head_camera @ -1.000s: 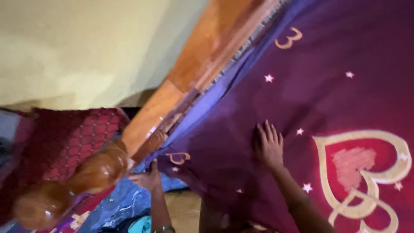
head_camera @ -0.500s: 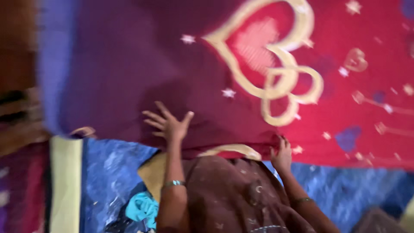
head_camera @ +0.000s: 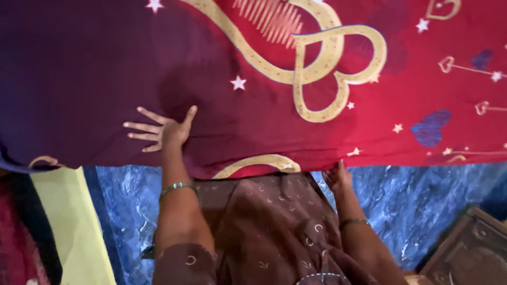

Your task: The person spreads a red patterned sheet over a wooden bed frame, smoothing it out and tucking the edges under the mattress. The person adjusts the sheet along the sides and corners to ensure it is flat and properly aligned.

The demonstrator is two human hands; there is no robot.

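A red and purple bedsheet [head_camera: 401,105] with gold heart outlines, small stars and blue hearts covers the bed across the upper view. My left hand [head_camera: 161,131] lies flat on the sheet with its fingers spread, near the sheet's front edge. My right hand [head_camera: 337,177] is at the sheet's hanging edge, fingers curled on the cloth. A bangle sits on each wrist. My brown patterned dress [head_camera: 269,227] fills the lower middle.
A blue marbled floor [head_camera: 396,206] shows below the sheet's edge. A yellow cloth strip [head_camera: 74,227] lies at the lower left beside dark red fabric. A dark wooden carved object [head_camera: 470,253] is at the lower right corner.
The view has swung from the wooden bed frame to the sheet's front edge. My left hand stays spread on the sheet; my right hand has come down to the hanging edge.
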